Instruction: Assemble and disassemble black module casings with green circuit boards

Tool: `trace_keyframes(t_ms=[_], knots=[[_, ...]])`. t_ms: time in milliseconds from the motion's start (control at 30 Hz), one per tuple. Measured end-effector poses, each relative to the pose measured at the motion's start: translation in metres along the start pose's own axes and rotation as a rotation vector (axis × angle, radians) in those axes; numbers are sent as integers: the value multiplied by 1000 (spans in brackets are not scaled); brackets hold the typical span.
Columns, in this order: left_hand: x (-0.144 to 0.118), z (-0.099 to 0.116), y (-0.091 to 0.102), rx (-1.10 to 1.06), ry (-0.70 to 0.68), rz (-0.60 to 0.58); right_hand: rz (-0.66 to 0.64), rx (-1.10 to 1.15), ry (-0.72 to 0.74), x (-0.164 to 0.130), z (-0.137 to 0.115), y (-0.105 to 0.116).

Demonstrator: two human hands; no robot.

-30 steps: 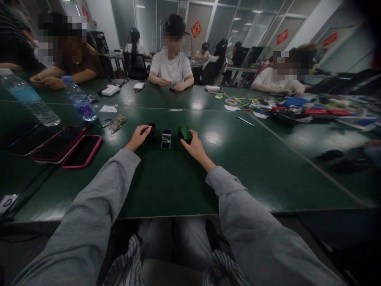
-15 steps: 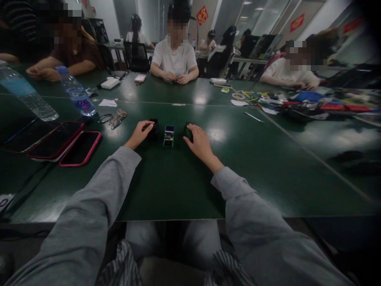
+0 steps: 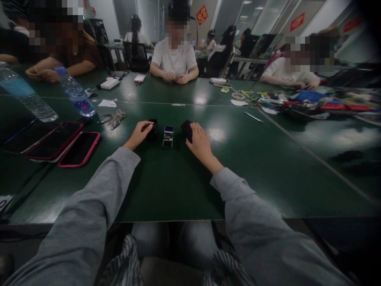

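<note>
On the dark green table, a small circuit board with a screen [image 3: 168,136] lies flat between my hands. My left hand [image 3: 139,134] is closed around the near side of a black box-like casing [image 3: 153,129], which rests on the table left of the board. To the board's right, my right hand [image 3: 200,140] grips a flat black piece [image 3: 187,130], perhaps a cover, tilted with its dark face toward the board. Fingers of that hand hide its right part.
A pink-edged phone [image 3: 80,149], glasses [image 3: 116,119] and two water bottles [image 3: 77,95] are on the left. A metal tool [image 3: 253,117] lies to the right, before a heap of cables [image 3: 309,105]. A person [image 3: 174,59] sits opposite.
The black piece in my right hand has turned and tipped up, so more of its dark face shows. My left hand, the casing and the board have stayed in place.
</note>
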State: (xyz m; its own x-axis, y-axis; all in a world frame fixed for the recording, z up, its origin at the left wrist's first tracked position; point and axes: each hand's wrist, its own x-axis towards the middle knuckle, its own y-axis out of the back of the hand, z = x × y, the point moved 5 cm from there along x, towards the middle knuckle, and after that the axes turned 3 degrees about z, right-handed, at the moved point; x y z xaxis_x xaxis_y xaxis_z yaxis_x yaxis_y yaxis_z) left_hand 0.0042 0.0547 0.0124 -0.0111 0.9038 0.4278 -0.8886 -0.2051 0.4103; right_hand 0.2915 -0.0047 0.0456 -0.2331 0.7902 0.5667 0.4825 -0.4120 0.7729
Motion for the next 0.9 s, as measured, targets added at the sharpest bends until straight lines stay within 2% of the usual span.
trace_keyframes(t_ms=[500, 700, 800, 900], knots=[[1, -3, -1, 19, -17, 13, -130, 53, 84, -8, -27, -2], [0, 2, -1, 5, -18, 8, -154, 48, -13, -9, -21, -4], [-1, 3, 0, 11, -12, 6, -137, 44, -18, -9, -19, -3], [-1, 1, 0, 18, -10, 3, -45, 50, -3, -6, -23, 6]])
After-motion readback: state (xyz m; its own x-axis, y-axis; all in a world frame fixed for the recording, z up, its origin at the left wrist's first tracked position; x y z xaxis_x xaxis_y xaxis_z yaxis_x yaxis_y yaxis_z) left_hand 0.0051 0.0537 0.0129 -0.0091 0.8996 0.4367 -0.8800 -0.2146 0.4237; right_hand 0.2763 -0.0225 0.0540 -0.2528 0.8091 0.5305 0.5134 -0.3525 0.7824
